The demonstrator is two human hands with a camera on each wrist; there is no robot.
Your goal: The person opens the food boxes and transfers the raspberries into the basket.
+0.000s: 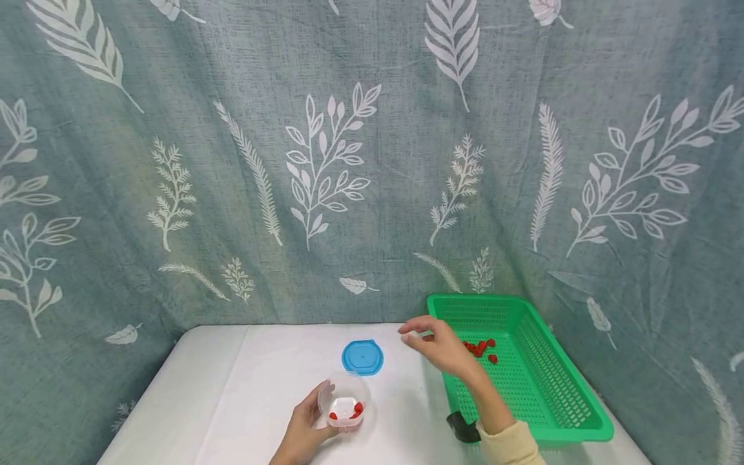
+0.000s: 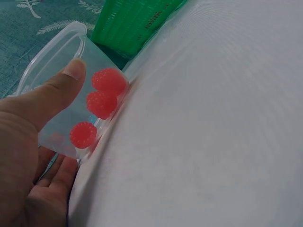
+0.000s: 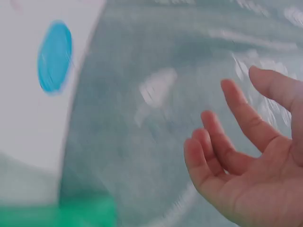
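My left hand (image 1: 305,423) holds a clear plastic tub (image 1: 344,394) on the white table, its thumb against the near side and its fingers round the other. Through the tub wall in the left wrist view, three red raspberries (image 2: 102,104) lie on the bottom. Over the left rim of a green basket (image 1: 535,387) hovers my right hand (image 1: 436,342), its fingers loosely bent with nothing between them. Several more raspberries (image 1: 479,349) lie on the basket floor, partly hidden behind that hand. A blue lid (image 1: 363,358) rests flat behind the tub.
Pale cloth (image 1: 232,387) covers the table. A green curtain (image 1: 372,194) with white leaf prints hangs along the back and both sides. The basket's high perforated walls stand at the table's right. A black strap (image 1: 463,427) sits at my right wrist.
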